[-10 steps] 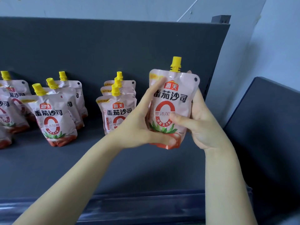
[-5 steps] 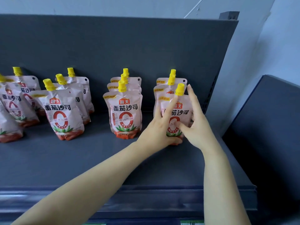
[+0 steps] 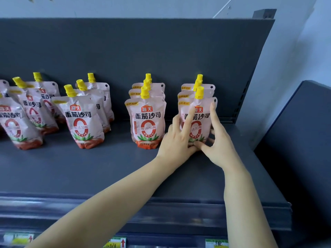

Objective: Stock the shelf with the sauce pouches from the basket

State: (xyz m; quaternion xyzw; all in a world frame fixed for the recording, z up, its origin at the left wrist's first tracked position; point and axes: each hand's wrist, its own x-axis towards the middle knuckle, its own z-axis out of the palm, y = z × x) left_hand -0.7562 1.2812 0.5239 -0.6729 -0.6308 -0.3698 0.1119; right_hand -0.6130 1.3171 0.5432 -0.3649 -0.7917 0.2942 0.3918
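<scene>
The step in hand is setting a pouch down. The front pouch (image 3: 202,126) stands upright on the shelf (image 3: 89,176) toward its 3 o'clock end, heading a row with two more pouches (image 3: 185,95) lined up behind it toward 12 o'clock.

The left hand (image 3: 176,140) lies against its 9 o'clock side. The fingers are straight and spread over the front and edge, and the thumb is down at the base. The right hand (image 3: 217,140) holds the 3 o'clock side. Its forefinger runs up the edge, its other fingers are curled round the side, and its thumb presses the bottom seam beside the left thumb.

The neighbouring row (image 3: 146,122) stands just beside, at 9 o'clock, apart from the hands. More rows (image 3: 82,122) lean further that way.

The pouch seems to be placed, so the job now looks like squaring it and checking that it stands. The next move calls for letting go gently, both hands together, because a soft pouch could tip onto the ones behind. The hands then draw back toward 6 o'clock. The basket is out of view, so I cannot tell how many pouches remain.
</scene>
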